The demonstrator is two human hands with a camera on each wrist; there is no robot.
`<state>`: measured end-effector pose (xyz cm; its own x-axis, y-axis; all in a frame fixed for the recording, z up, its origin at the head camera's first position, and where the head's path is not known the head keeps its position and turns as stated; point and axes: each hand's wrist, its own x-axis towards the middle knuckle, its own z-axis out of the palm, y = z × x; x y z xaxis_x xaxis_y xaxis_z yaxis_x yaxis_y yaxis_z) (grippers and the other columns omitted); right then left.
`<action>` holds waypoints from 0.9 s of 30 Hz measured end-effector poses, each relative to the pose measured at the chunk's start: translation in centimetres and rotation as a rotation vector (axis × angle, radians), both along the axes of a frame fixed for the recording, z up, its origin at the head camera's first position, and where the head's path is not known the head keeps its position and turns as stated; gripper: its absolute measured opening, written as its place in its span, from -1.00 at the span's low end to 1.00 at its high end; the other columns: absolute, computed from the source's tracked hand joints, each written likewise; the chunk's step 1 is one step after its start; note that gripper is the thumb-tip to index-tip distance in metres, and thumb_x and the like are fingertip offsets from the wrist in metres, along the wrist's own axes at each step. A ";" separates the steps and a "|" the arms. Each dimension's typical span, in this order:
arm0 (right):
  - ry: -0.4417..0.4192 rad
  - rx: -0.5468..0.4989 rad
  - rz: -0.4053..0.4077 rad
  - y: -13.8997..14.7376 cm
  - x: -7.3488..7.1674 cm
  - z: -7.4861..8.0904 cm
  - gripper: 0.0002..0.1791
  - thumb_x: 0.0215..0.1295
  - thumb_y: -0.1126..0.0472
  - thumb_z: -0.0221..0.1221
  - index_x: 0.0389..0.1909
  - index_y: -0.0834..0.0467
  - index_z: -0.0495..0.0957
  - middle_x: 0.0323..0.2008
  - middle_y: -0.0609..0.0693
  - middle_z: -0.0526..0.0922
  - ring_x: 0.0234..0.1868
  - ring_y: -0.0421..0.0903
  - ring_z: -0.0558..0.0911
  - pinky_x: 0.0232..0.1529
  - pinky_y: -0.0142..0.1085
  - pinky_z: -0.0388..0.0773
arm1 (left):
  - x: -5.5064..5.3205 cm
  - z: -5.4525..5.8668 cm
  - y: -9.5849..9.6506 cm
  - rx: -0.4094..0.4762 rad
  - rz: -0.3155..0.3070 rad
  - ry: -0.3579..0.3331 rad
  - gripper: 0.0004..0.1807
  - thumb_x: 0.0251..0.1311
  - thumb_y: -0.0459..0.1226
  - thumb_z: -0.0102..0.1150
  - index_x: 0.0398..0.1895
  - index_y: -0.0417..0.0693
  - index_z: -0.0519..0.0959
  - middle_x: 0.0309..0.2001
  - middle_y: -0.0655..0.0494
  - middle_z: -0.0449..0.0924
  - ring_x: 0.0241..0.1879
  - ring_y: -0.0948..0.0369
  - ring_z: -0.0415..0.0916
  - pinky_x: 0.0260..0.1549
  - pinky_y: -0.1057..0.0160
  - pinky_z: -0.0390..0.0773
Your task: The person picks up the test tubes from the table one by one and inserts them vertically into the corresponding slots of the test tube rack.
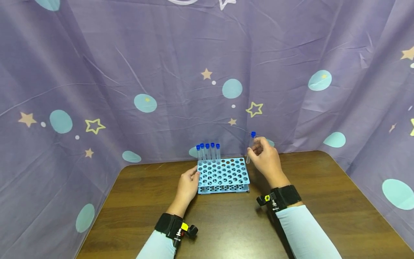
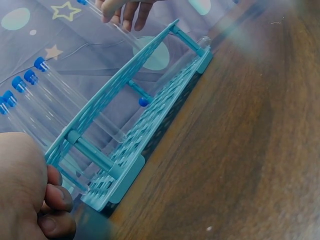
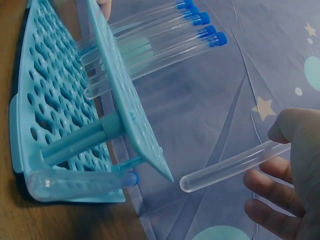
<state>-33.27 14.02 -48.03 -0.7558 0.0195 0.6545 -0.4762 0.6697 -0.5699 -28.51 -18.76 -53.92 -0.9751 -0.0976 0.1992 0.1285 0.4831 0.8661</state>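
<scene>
A light-blue test tube rack [image 1: 223,177] stands on the table, with several clear test tubes [image 3: 165,55] with blue caps upright in a row at its far left. My left hand [image 1: 188,185] grips the rack's left end; its fingertips [image 2: 59,197] curl there in the left wrist view. Off the rack's far right corner, my right hand [image 1: 266,158] pinches one blue-capped test tube [image 3: 225,167] between thumb and fingers. That tube is nearly upright, its rounded bottom apart from the rack. Another capped tube [image 3: 82,186] lies on its side by the rack's right end.
The brown wooden table [image 1: 226,223] has its far edge just behind the rack. A purple curtain [image 1: 181,118] with stars and dots hangs close behind and along both sides. Each wrist wears a black strap [image 1: 286,196] with a small camera.
</scene>
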 end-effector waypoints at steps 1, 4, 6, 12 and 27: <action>-0.005 -0.008 0.004 -0.1 0.0 0.1 -0.60 0.44 0.27 0.48 0.18 0.27 0.59 -0.27 0.10 0.87 -0.31 0.07 0.84 -0.19 0.01 0.81 | 0.0 0.0 0.0 0.001 -0.001 0.002 -0.52 0.71 -0.27 0.16 0.51 -0.36 0.60 0.14 -0.37 0.83 0.22 -0.15 0.84 0.17 -0.12 0.85; -0.021 -0.036 0.025 -0.6 0.2 0.4 -0.59 0.45 0.27 0.48 0.20 0.27 0.60 -0.24 0.12 0.88 -0.28 0.07 0.86 -0.13 0.04 0.86 | 0.1 0.1 -0.1 0.004 -0.002 0.008 -0.52 0.70 -0.28 0.16 0.51 -0.38 0.60 0.14 -0.39 0.83 0.22 -0.17 0.83 0.16 -0.12 0.85; -0.035 -0.053 0.044 -0.9 0.2 0.6 -0.58 0.45 0.26 0.49 0.20 0.27 0.59 -0.22 0.13 0.89 -0.26 0.08 0.86 -0.11 0.05 0.88 | 0.1 0.1 -0.1 0.011 0.002 0.008 -0.52 0.70 -0.28 0.17 0.50 -0.38 0.60 0.16 -0.40 0.82 0.23 -0.18 0.83 0.19 -0.14 0.84; -0.040 -0.061 0.083 -2.3 0.3 0.9 -0.57 0.46 0.28 0.50 0.23 0.27 0.60 -0.19 0.13 0.90 -0.23 0.09 0.88 -0.09 0.03 0.89 | 0.1 0.2 -0.1 0.014 0.001 0.004 -0.53 0.70 -0.28 0.17 0.51 -0.34 0.61 0.25 -0.39 0.77 0.25 -0.19 0.81 0.22 -0.14 0.82; -0.143 -0.041 0.163 -6.1 -0.8 2.5 -0.51 0.54 0.22 0.46 0.37 0.24 0.59 -0.06 0.14 0.92 -0.09 0.13 0.90 -0.09 0.04 0.89 | 0.1 0.0 -0.1 0.018 -0.014 0.028 -0.54 0.69 -0.32 0.15 0.49 -0.41 0.60 0.23 -0.43 0.77 0.24 -0.22 0.81 0.20 -0.13 0.83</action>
<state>-34.06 7.95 -45.49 -0.8361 -0.0865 0.5417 -0.4889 0.5653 -0.6644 -28.45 -18.88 -53.90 -0.9703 -0.0883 0.2251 0.1596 0.4655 0.8705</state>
